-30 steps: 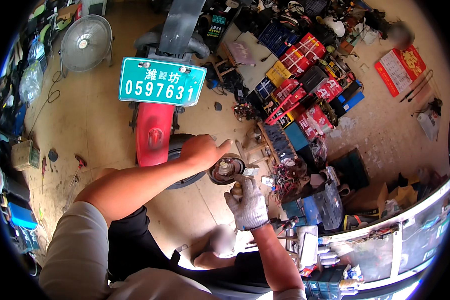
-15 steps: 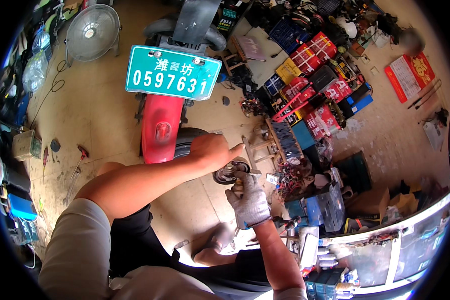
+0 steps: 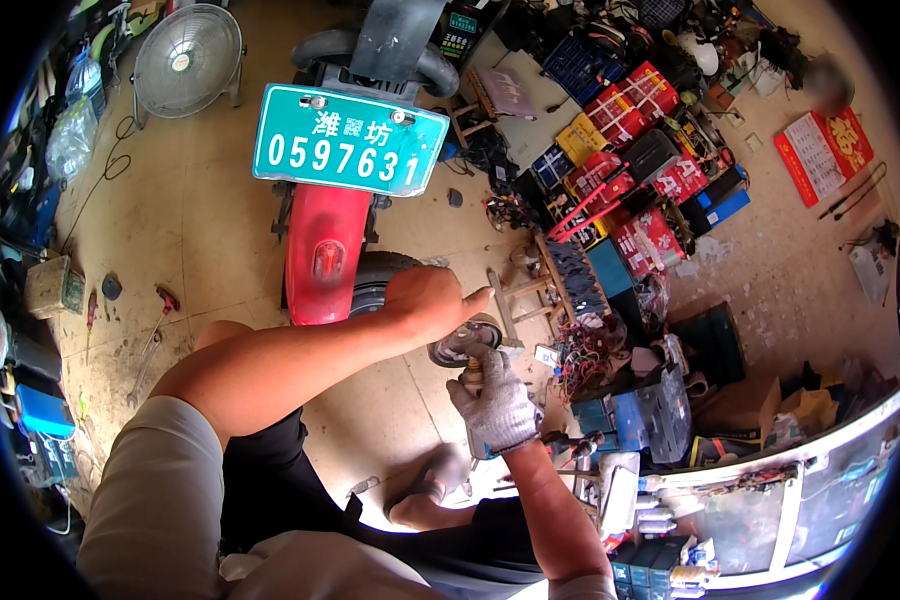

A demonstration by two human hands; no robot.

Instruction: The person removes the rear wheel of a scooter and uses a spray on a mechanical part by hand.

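Fingers (image 3: pixel 489 364) of the gloved right hand (image 3: pixel 500 408) are closing around a small tan-brown piece (image 3: pixel 473 377) just below the center of the frame, and little room is showing inside that grip. Directly above, a round, drum-like metal part (image 3: pixel 452 349) is sitting near the center, its lower edge partly hiding behind the glove; I cannot tell whether the piece is touching it. Bare, the left hand (image 3: pixel 427 302) is resting or hovering at the dark tire (image 3: pixel 378 284), just up and left of the drum, with one digit pointing right. Its other fingers are hiding underneath, so I cannot tell how far open it is or whether it is holding anything. A red rear fender (image 3: pixel 326 245) is standing out left of the tire, and a blue-green plate (image 3: pixel 350 138) is hanging above it in the upper middle. Right of the drum, a tangle of wires (image 3: pixel 583 366) is lying beside a small wooden frame (image 3: pixel 518 293). A round fan (image 3: pixel 186 62) is standing in the upper left, and a red-handled tool (image 3: pixel 167 299) is lying on the floor (image 3: pixel 210 220) at the left.
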